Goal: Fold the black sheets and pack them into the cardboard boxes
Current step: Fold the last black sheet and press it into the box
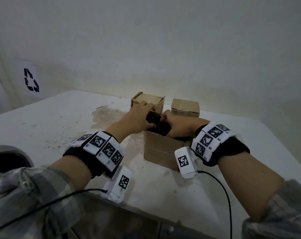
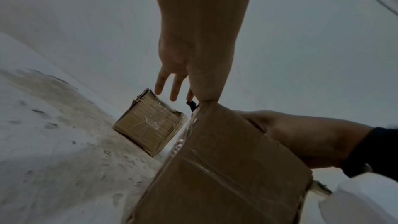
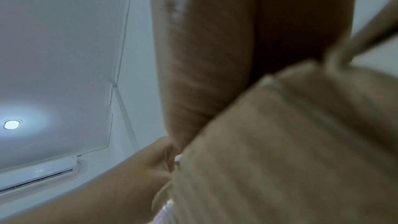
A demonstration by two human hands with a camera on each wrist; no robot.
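A crumpled black sheet [image 1: 157, 121] is bunched over the mouth of an open cardboard box [image 1: 161, 150] at the table's middle. My left hand [image 1: 140, 118] grips the sheet from the left, fingers over the top and thumb below. From the right, my right hand [image 1: 176, 125] curls around the sheet, partly down inside the box. In the left wrist view, two fingers of the left hand [image 2: 193, 74] point down past a scrap of black sheet [image 2: 192, 105] at the box wall [image 2: 226, 168]. The right wrist view is blurred, showing only the palm and cardboard [image 3: 280, 159].
Two more cardboard boxes stand behind: one [image 1: 148, 100] just beyond my left hand, one [image 1: 185, 107] to its right. The white table [image 1: 51, 121] is stained and ends at a wall behind; its front edge is near my forearms. Cables hang from both wrist units.
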